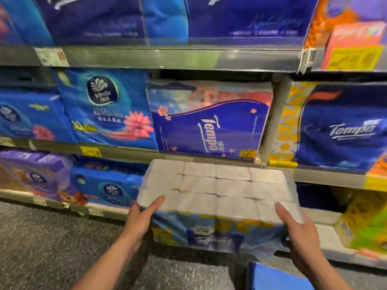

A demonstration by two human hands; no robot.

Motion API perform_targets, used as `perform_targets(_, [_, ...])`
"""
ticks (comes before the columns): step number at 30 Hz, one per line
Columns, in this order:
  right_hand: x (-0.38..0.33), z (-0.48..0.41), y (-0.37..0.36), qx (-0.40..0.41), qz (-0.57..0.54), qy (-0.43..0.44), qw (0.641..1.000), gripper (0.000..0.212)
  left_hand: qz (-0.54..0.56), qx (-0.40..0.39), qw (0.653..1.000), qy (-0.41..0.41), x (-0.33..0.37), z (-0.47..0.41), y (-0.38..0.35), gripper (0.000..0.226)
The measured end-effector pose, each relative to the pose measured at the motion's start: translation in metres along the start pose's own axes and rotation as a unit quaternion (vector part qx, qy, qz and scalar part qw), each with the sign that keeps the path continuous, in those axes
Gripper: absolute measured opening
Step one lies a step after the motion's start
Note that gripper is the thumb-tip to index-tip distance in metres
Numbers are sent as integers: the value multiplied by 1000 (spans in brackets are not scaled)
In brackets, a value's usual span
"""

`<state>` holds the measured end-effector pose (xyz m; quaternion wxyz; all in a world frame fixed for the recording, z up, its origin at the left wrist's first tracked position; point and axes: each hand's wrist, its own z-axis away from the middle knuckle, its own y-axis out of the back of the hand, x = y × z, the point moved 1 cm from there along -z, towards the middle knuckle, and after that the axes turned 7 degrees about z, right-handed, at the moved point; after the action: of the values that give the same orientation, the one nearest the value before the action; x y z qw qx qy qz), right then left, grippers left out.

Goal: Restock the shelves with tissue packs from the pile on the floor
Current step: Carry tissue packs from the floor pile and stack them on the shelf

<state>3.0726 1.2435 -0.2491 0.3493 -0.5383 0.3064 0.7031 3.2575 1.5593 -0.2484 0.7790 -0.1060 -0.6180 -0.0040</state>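
Head view only, frame slightly blurred.

Risk 1: the grey metal shelving (167,57) looks full at the middle tier. The slot straight ahead holds a dark blue plastic-wrapped Tempo pack (207,120). If I push forward at this height, my load would likely jam against that pack or the front rail. The bottom tier seems the likelier gap, but the load hides it.

Risk 2: the large film-wrapped tissue pack (217,185), white blocks on top and blue-and-yellow print on its near side, is in the air in front of the shelving. Its far edge sits about level with the middle rail; I cannot tell whether it touches. It is gripped at the two near corners only, so the far end may sag or the slick film may slip.

Risk 3: a bright blue wrapped pack (272,277) lies on the speckled grey floor (52,237) just under my right forearm. Lowering carelessly could knock it.

Pose: the left hand (142,218) is at the near left corner with its thumb laid along the top face. Its fingers are hidden beneath, and I judge that it is grasping the pack. The right hand (297,233) is at the near right corner, thumb on top, and wraps the corner to hold the pack. Both forearms reach forward, palms turned inward.
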Motion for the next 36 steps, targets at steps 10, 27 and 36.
perform_targets(10, [88,-38,-30,53,-10,-32,998,33,-23,-34,999,24,-63,-67,8,25])
perform_targets(27, [85,-132,-116,61,28,55,996,21,-186,-6,981,-48,-69,-200,-3,49])
perform_targets(36, [94,-152,-106,-3,198,11,980,83,-441,-12,864,-240,-59,-192,-9,69])
